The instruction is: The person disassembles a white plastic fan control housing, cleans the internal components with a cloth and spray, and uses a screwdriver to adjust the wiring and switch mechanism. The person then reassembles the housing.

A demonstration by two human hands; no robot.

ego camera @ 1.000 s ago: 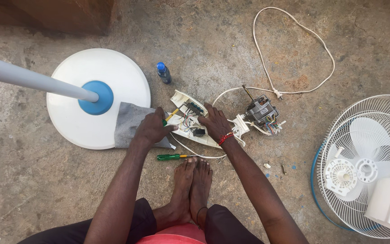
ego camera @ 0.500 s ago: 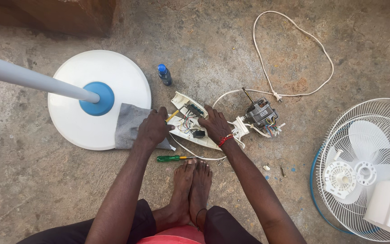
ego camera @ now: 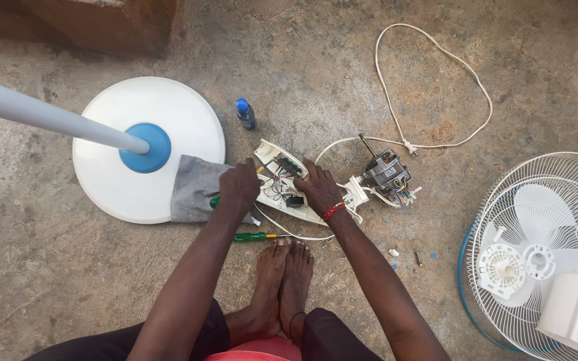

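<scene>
Head view: I saw my left hand (ego camera: pixel 239 189) curled tight round a green-handled tool (ego camera: pixel 215 200) at the left edge of the open white control housing (ego camera: pixel 282 182), which lay on the concrete floor (ego camera: pixel 48 267) between the white fan base (ego camera: pixel 122 127) and the bare motor (ego camera: pixel 386 172), part of it over a grey cloth (ego camera: pixel 192 190). My right hand (ego camera: pixel 319 189) lay on the housing's right side, fingers loosely bent and spread on the plastic, pressing rather than gripping, though how far it closed I couldn't tell. A green screwdriver (ego camera: pixel 252 236) lay just in front of my bare feet (ego camera: pixel 282 281), a small blue bottle (ego camera: pixel 245 114) beside the base, the fan grille (ego camera: pixel 536 200) well off to the right.
</scene>
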